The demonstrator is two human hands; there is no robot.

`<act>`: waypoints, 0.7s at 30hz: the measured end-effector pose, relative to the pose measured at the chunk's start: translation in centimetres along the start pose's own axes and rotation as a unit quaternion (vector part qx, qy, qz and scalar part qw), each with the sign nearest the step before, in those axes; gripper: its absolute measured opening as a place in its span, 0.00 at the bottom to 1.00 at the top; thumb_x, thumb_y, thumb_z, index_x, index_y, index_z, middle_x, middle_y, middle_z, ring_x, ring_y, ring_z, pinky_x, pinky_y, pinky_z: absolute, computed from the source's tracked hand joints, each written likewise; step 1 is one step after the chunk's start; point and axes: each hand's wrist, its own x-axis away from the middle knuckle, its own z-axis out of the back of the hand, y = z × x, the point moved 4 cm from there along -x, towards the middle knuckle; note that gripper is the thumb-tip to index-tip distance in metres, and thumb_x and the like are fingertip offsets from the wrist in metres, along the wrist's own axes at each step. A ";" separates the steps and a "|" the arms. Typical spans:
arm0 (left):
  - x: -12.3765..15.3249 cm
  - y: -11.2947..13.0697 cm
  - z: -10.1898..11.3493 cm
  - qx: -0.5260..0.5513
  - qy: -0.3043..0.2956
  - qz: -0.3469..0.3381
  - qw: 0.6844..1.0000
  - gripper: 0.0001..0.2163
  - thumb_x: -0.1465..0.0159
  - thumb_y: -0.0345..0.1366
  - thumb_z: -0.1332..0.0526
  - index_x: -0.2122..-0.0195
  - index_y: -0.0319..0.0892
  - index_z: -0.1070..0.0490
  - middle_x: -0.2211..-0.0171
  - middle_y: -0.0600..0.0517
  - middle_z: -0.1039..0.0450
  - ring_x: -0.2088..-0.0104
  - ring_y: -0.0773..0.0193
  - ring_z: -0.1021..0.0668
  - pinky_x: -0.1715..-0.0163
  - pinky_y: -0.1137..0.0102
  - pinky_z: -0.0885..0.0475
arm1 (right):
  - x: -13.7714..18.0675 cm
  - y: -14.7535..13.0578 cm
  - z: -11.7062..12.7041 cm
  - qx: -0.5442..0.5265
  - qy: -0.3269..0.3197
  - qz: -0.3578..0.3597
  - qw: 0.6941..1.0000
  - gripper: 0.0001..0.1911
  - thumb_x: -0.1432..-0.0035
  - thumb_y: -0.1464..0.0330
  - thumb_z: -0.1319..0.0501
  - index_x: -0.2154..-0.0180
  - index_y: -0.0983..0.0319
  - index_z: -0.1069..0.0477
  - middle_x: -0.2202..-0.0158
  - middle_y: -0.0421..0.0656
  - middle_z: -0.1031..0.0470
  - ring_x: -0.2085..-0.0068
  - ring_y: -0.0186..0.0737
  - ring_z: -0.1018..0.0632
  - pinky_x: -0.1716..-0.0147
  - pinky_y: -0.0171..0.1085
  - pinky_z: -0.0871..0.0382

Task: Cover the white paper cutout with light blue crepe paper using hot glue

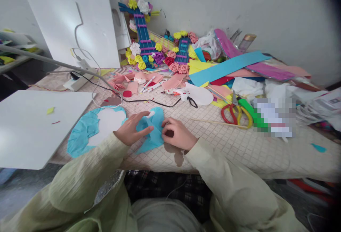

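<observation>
A crumpled light blue paper sheet (153, 127) lies on the checked tablecloth (229, 143) right in front of me. My left hand (131, 131) rests on its left part with the fingers stretched out flat. My right hand (177, 134) is curled at the sheet's right edge, fingertips pinching a fold of the blue paper. More of the same blue paper (82, 134) extends to the left around a white foam shape (108, 122).
A white board (32, 125) lies at the left. Scissors with red and yellow handles (236, 113), a thin wooden stick (218, 122), a glue gun (186, 95) with its black cord, markers, coloured paper strips and paper flowers (160, 56) fill the back. Large white boards (74, 19) lean against the wall.
</observation>
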 end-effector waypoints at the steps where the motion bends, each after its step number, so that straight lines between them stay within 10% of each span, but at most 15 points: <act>1: -0.4 -0.2 -0.1 -0.003 -0.018 0.002 1.000 0.24 0.43 0.49 0.46 0.49 0.41 0.41 0.53 0.44 0.31 0.53 0.54 0.29 0.54 0.58 0.35 | 0.0 0.0 0.0 0.000 0.001 0.001 1.000 0.02 0.54 0.72 0.39 0.77 0.63 0.30 0.62 0.43 0.30 0.62 0.36 0.27 0.59 0.39 0.36; 10: -3.0 -1.0 0.2 -0.015 -0.067 -0.029 0.997 0.14 0.50 0.48 0.41 0.71 0.42 0.30 0.70 0.49 0.28 0.68 0.60 0.26 0.65 0.66 0.32 | -0.1 0.1 -0.2 0.000 0.009 -0.007 1.000 0.05 0.51 0.71 0.40 0.78 0.63 0.29 0.64 0.42 0.29 0.64 0.35 0.27 0.61 0.38 0.36; 21: -3.5 -0.3 -0.4 0.011 -0.097 -0.011 0.995 0.22 0.50 0.45 0.39 0.56 0.41 0.34 0.74 0.53 0.30 0.74 0.65 0.29 0.71 0.70 0.34 | -0.1 -0.1 -0.3 0.010 0.029 -0.014 0.999 0.05 0.54 0.73 0.40 0.79 0.64 0.30 0.66 0.42 0.29 0.67 0.33 0.28 0.64 0.36 0.36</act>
